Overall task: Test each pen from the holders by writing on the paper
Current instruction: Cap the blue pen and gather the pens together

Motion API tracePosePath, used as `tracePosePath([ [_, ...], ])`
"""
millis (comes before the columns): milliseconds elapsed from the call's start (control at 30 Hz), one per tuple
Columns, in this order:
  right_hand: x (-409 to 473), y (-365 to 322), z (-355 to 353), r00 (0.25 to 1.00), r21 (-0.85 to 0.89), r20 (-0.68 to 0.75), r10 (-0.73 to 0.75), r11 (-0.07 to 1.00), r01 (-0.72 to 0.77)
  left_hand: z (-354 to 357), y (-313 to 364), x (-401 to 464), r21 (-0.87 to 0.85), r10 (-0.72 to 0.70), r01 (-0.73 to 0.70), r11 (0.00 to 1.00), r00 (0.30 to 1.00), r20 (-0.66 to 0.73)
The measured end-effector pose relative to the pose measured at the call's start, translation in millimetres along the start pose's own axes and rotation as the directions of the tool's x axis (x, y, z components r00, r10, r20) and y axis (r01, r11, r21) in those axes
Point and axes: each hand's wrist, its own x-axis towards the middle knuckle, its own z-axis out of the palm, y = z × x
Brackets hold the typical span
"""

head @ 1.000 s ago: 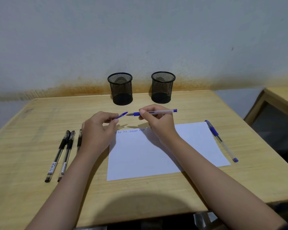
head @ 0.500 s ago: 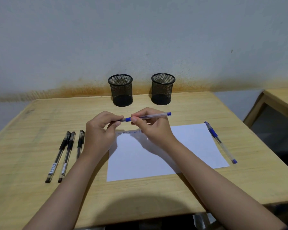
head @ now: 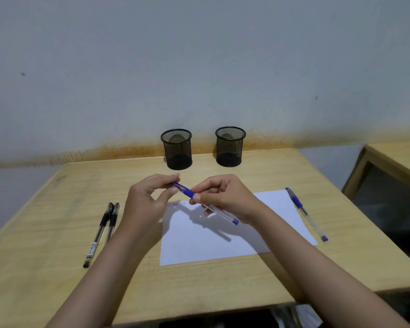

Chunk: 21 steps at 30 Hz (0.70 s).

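At the centre of the frame I see the fingers (head: 173, 191) of my left hand (head: 147, 200) pinched narrowly around the capped blue end of a blue pen (head: 202, 203). My right hand (head: 225, 197) grips the same pen further along its clear barrel, finger and thumb closed on it. The pen slants from upper left to lower right, held above the paper (head: 223, 242), and its far blue end pokes out below the right hand. Part of the barrel is hidden by the right fingers.

The white paper lies flat on the table (head: 57, 233) beneath both hands. A short line of blue writing (head: 178, 204) sits near its upper left corner, too small to read and partly covered by the hands. A second blue pen (head: 304, 213) lies along the paper's right edge.

To the left of the frame, two black pens (head: 103, 229) lie side by side on the table; the left forearm crosses over their right side, so I cannot tell whether more lie beneath it.

Toward the wall stand two black mesh holders, the left holder (head: 176, 149) and the right holder (head: 230, 146), apart from each other. No pens rise above their rims.

Both forearms are cut off at the lower edge of the frame.
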Motion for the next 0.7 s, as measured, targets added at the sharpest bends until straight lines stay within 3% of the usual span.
tracePosePath([
  [100,-11,2,-4,0.989,-0.053,-0.139,0.051,0.997,-0.058,2,0,-7,0.111,-0.089,0.094,0.989,0.995,-0.049],
  [200,-23,7,-29,0.931,-0.179,-0.364,0.005,0.981,-0.076,-9,-8,-17,0.237,-0.164,0.203,0.95,0.971,-0.176],
  [267,-33,10,-54,0.864,-0.309,-0.5,-0.057,0.944,-0.116,-24,-20,-21,0.419,-0.21,0.318,0.85,0.936,-0.284],
  [367,-49,16,-97,0.752,-0.442,-0.649,-0.116,0.862,-0.249,-46,-36,-26,0.566,-0.453,0.55,0.614,0.833,-0.318],
  [467,-65,25,-127,0.673,-0.471,-0.731,-0.114,0.798,-0.377,-55,-43,-32,0.592,-0.591,0.631,0.502,0.75,-0.298],
  [700,-73,49,-137,0.656,-0.409,-0.755,0.012,0.774,-0.484,-54,-47,-33,0.643,-0.577,0.605,0.469,0.761,-0.295],
])
